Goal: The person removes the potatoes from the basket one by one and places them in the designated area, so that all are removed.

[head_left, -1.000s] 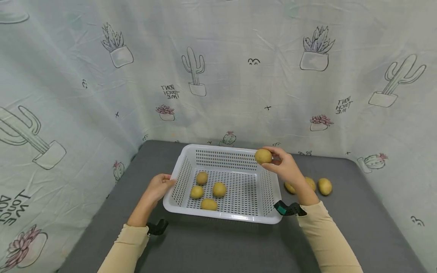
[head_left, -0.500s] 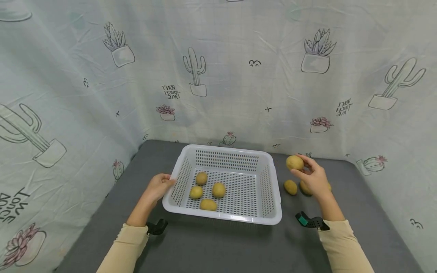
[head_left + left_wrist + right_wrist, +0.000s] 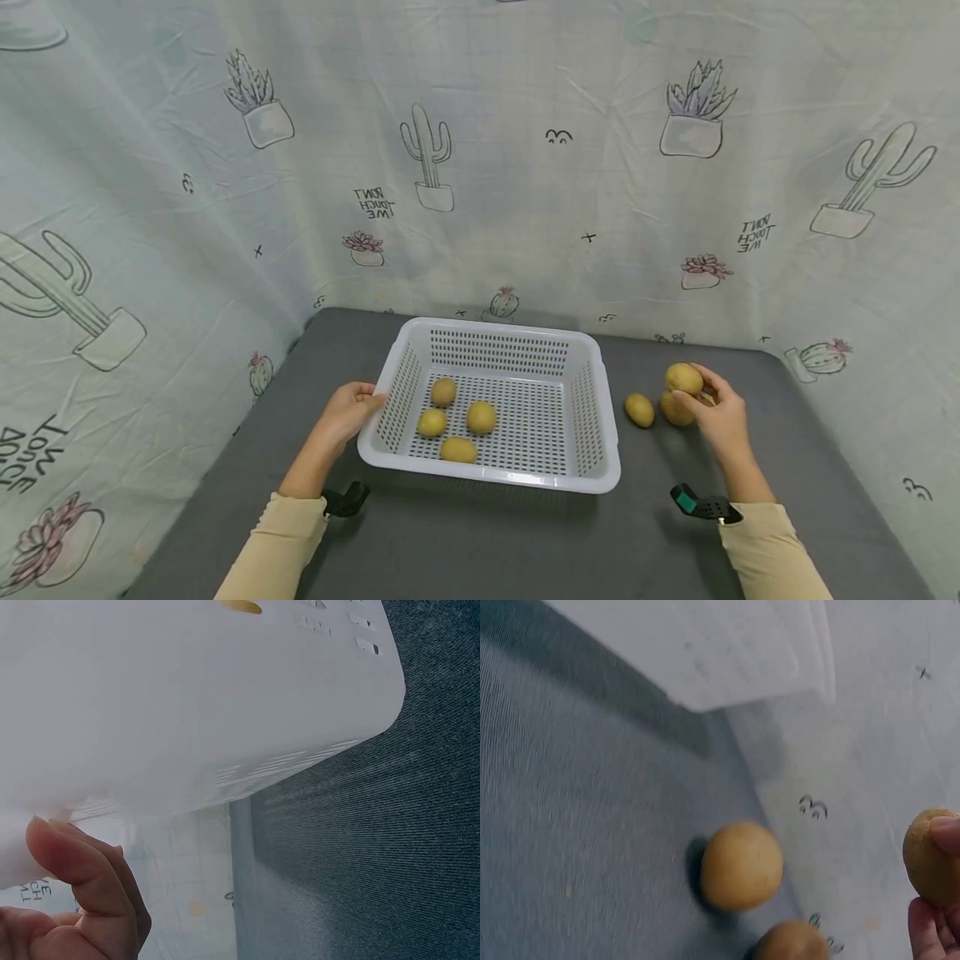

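With curled fingers my left hand grips the left rim of a white perforated plastic basket. In the left wrist view those fingers hook at the basket's edge. Several potatoes lie in the left half of the basket. To the right of it, my right hand pinches a potato between thumb and fingers, above the table. Below and beside this hand lie a potato and another potato; a further one behind the fingers is mostly hidden.
The basket stands on a dark grey table. A pale curtain printed with cacti hangs behind and at both sides of the table. Black bands with a camera mount sit on both wrists.
My right hand has carried its potato from over the basket's back right corner to the right and down, over the potatoes on the table. My left hand and the basket have stayed put.
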Motion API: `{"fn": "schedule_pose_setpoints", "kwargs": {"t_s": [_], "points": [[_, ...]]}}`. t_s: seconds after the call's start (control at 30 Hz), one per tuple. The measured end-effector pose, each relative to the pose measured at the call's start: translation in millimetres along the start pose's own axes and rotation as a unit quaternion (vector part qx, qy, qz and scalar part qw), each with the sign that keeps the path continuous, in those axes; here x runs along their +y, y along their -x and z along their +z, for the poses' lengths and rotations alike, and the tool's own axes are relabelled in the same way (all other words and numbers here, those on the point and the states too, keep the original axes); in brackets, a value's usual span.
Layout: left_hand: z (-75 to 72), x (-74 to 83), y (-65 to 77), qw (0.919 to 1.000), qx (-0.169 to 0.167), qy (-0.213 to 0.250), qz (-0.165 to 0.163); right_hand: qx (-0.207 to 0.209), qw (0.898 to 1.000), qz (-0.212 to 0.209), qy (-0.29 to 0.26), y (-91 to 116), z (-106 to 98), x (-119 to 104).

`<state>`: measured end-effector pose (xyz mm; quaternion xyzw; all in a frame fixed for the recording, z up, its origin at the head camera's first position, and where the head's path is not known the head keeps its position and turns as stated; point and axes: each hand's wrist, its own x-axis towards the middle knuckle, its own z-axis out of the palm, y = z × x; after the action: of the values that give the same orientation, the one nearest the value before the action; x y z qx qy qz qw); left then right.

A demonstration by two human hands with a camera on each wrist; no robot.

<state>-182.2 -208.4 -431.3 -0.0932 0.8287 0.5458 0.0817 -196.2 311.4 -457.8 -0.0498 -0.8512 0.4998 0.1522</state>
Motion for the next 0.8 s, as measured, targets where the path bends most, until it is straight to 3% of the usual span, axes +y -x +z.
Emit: {"fn": "schedule_pose_setpoints", "kwargs": {"t_s": [0.27,0.57,0.8], "points": [[-0.6,-0.1,-1.4,1.0,-0.004,-0.002,0.002,0.046,0.998,0.048,0.001,-3.5,-13.2,21.9],[-1.0,0.4,-3.0,1.0,-0.003,-0.004,0.001,0.107,0.986,0.127,0.013,-6.5,-26.6,46.3],[-0.6,0.4,-2.9,1.0,-0.001,-0.002,0.0,0.138,0.979,0.148,-0.01,-8.5,-35.2,68.2]]}}
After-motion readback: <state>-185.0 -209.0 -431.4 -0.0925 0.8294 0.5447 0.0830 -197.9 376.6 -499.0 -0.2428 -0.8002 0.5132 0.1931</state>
